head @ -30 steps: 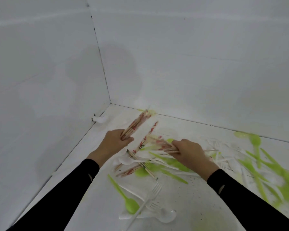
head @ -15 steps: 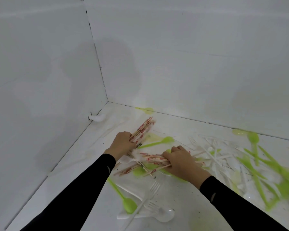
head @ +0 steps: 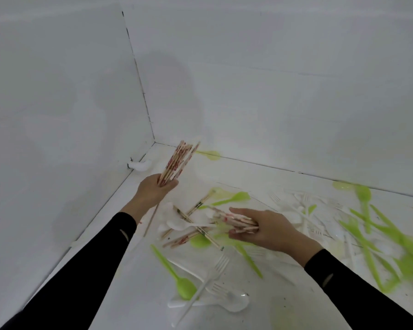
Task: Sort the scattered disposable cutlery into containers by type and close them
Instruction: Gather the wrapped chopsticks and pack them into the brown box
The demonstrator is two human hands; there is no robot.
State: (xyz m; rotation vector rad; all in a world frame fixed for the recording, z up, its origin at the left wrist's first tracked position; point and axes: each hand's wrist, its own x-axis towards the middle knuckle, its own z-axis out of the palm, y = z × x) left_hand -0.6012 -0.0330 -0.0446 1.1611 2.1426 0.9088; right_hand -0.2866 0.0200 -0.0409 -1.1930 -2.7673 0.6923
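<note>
My left hand point(head: 153, 190) grips a bundle of wrapped chopsticks point(head: 178, 161) that points up toward the corner of the walls. My right hand point(head: 265, 227) holds a second bunch of wrapped chopsticks point(head: 234, 220), lying flat and pointing left, just above the surface. Between the hands, several loose chopsticks point(head: 196, 228) lie crossed over a white spoon point(head: 177, 225). Green spoons point(head: 184, 285) and white forks point(head: 215, 267) are scattered over the white surface. No container is in view.
White walls enclose the surface at left and back, meeting in a corner point(head: 154, 141). A small white object point(head: 141, 165) sits against the left wall. A dense heap of green and white cutlery point(head: 379, 234) covers the right side.
My left hand has lifted its chopstick bundle up off the surface. My right hand has picked up a bunch of chopsticks from the pile and turned palm-up with them.
</note>
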